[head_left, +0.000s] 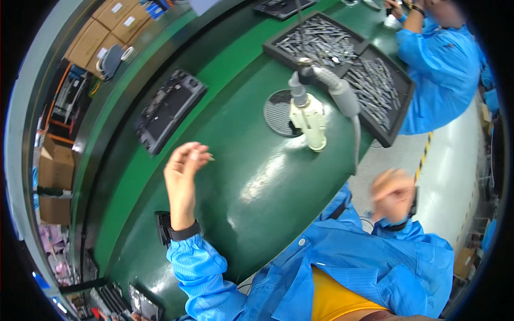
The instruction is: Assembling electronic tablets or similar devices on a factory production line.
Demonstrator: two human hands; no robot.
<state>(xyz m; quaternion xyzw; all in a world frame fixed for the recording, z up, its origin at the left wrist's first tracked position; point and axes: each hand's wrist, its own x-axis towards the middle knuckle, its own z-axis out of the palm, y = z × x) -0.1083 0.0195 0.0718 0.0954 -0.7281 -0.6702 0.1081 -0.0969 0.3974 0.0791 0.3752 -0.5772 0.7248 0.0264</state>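
Observation:
My left hand is raised over the green workbench, fingertips pinched together. A tiny pale piece pokes out at the fingertips, too small to name. Off the bench's right edge, in front of my blue sleeve, my right hand is smeared by motion, so its fingers cannot be read. Beyond my left hand, a black rectangular device casing lies on the green strip. A pale-green hand tool on a grey hose stands at the bench's middle, beside a round dark ribbed disc.
At the back right, a black divided tray holds many small grey parts. A grey hose hangs past the bench edge. Another person in a blue coat works at the far right. Cardboard boxes stand on shelving at left.

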